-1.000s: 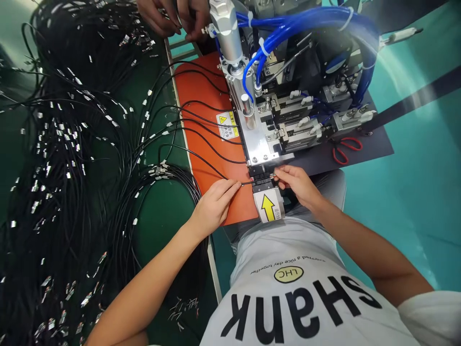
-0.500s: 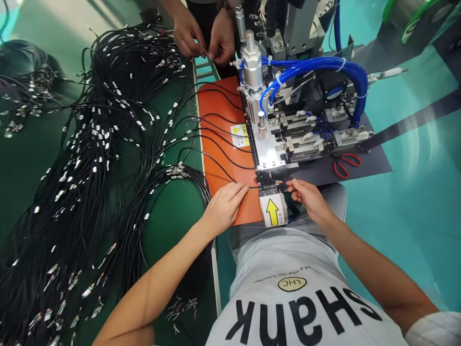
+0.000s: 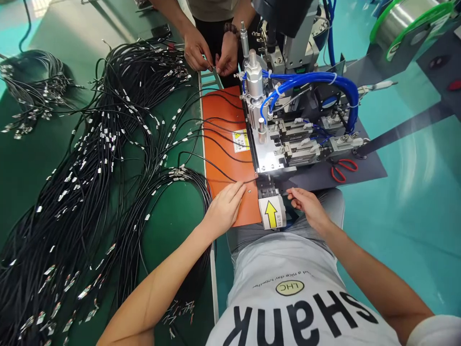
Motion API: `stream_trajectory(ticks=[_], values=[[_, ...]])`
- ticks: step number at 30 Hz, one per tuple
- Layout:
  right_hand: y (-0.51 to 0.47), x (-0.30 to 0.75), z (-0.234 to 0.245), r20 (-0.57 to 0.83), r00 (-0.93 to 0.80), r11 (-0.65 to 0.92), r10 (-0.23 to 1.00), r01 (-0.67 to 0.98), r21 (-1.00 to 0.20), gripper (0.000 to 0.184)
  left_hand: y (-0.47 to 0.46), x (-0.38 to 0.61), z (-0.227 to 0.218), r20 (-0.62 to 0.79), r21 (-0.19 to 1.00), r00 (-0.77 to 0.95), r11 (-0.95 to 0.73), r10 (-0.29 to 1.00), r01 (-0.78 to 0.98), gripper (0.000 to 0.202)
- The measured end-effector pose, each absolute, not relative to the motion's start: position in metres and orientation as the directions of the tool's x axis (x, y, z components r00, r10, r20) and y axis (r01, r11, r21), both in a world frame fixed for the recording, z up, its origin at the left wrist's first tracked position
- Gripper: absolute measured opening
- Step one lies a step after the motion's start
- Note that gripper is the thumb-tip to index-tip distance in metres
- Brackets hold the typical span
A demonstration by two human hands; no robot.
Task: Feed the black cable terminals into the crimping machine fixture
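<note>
My left hand [image 3: 224, 207] lies over the orange plate [image 3: 248, 211], its fingers pressed together at a black cable [image 3: 215, 169]. From those fingertips the cable runs on into the edge of the machine [image 3: 264, 156]. Across the dark slotted holder [image 3: 267, 186] is my right hand [image 3: 307, 204], thumb and forefinger pinched and the other fingers curled. Whatever may be between them is too small to see. A white block with a yellow arrow [image 3: 271, 214] sits between my hands. More black cables cross the plate into the machine.
Bundles of black cables [image 3: 90, 158] with white tags cover the green table [image 3: 169, 211] at left. Another person's hands [image 3: 212, 57] pinch something small beyond the plate. Red-handled scissors [image 3: 344, 170] lie right of the machine, below blue air hoses [image 3: 324, 79]. A wire spool [image 3: 410, 24] stands far right.
The cable by my left fingertips has shifted forward from the slotted holder into the machine edge; its coloured wire ends no longer show there. My hands have barely moved. The view has tilted slightly.
</note>
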State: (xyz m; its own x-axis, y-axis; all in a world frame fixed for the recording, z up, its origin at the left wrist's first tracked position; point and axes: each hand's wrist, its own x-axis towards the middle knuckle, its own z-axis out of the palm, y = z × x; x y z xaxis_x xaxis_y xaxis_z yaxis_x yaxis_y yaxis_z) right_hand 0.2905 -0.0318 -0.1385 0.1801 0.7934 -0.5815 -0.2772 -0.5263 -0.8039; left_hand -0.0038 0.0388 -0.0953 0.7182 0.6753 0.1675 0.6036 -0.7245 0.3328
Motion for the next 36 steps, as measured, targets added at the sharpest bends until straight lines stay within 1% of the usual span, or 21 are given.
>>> stream_trajectory(ticks=[4,8,10,13,15,17,19,22,24,26,28,29,30,31,32,34,35,36], values=[[-0.036,0.291,-0.134,-0.574,0.172,-0.520,0.801,-0.275,-0.808,0.042,0.042,0.006,-0.083,0.152,0.361,0.650,-0.654,0.744,0.665,0.052],[-0.041,0.299,-0.126,-0.559,0.182,-0.503,0.809,-0.279,-0.818,0.037,0.048,-0.009,-0.058,0.112,0.368,0.672,-0.659,0.732,0.656,0.037],[-0.043,0.306,-0.126,-0.560,0.204,-0.499,0.803,-0.286,-0.818,0.036,0.053,-0.027,-0.043,0.027,0.310,0.729,-0.699,0.684,0.644,0.030],[-0.044,0.313,-0.130,-0.574,0.227,-0.504,0.787,-0.301,-0.810,0.036,0.063,-0.051,-0.023,-0.140,0.163,0.798,-0.782,0.586,0.602,0.028],[-0.042,0.314,-0.132,-0.583,0.214,-0.512,0.783,-0.310,-0.801,0.036,0.069,-0.058,-0.016,-0.206,0.089,0.819,-0.823,0.536,0.561,0.023],[-0.041,0.313,-0.131,-0.585,0.198,-0.514,0.786,-0.317,-0.797,0.036,0.074,-0.058,-0.012,-0.252,0.051,0.837,-0.857,0.485,0.512,0.019],[-0.041,0.312,-0.128,-0.576,0.191,-0.507,0.795,-0.312,-0.803,0.036,0.079,-0.056,-0.011,-0.290,0.045,0.852,-0.883,0.435,0.466,0.019],[-0.043,0.315,-0.122,-0.566,0.190,-0.501,0.802,-0.302,-0.811,0.036,0.086,-0.058,-0.005,-0.286,0.061,0.868,-0.896,0.406,0.440,0.020],[-0.045,0.319,-0.117,-0.561,0.198,-0.494,0.804,-0.303,-0.815,0.034,0.089,-0.062,0.003,-0.237,0.062,0.858,-0.874,0.455,0.481,0.016],[-0.046,0.321,-0.110,-0.541,0.212,-0.474,0.814,-0.294,-0.830,0.032,0.089,-0.061,0.013,-0.169,0.075,0.832,-0.835,0.528,0.545,0.008],[-0.046,0.319,-0.097,-0.498,0.222,-0.444,0.838,-0.253,-0.860,0.030,0.083,-0.053,0.025,-0.113,0.125,0.810,-0.801,0.575,0.586,0.006],[-0.046,0.315,-0.089,-0.471,0.222,-0.428,0.854,-0.218,-0.877,0.028,0.077,-0.044,0.030,-0.106,0.168,0.814,-0.796,0.572,0.581,0.007],[-0.046,0.310,-0.080,-0.443,0.210,-0.412,0.871,-0.175,-0.894,0.027,0.069,-0.034,0.035,-0.112,0.218,0.831,-0.803,0.545,0.555,0.008],[-0.045,0.304,-0.071,-0.415,0.189,-0.396,0.890,-0.130,-0.909,0.025,0.060,-0.022,0.039,-0.128,0.273,0.862,-0.818,0.491,0.507,0.008],[-0.045,0.297,-0.062,-0.389,0.147,-0.380,0.910,-0.083,-0.921,0.023,0.051,-0.009,0.041,-0.146,0.328,0.902,-0.840,0.407,0.432,0.008],[-0.045,0.282,-0.048,-0.345,0.014,-0.345,0.939,0.008,-0.939,0.021,0.036,0.011,0.038,-0.139,0.407,0.964,-0.875,0.225,0.263,0.011],[-0.044,0.277,-0.044,-0.318,-0.055,-0.316,0.946,0.049,-0.948,0.021,0.032,0.018,0.033,-0.120,0.430,0.977,-0.877,0.178,0.213,0.013],[-0.044,0.272,-0.041,-0.289,-0.111,-0.281,0.951,0.088,-0.956,0.022,0.031,0.021,0.026,-0.099,0.444,0.978,-0.872,0.182,0.207,0.016]])
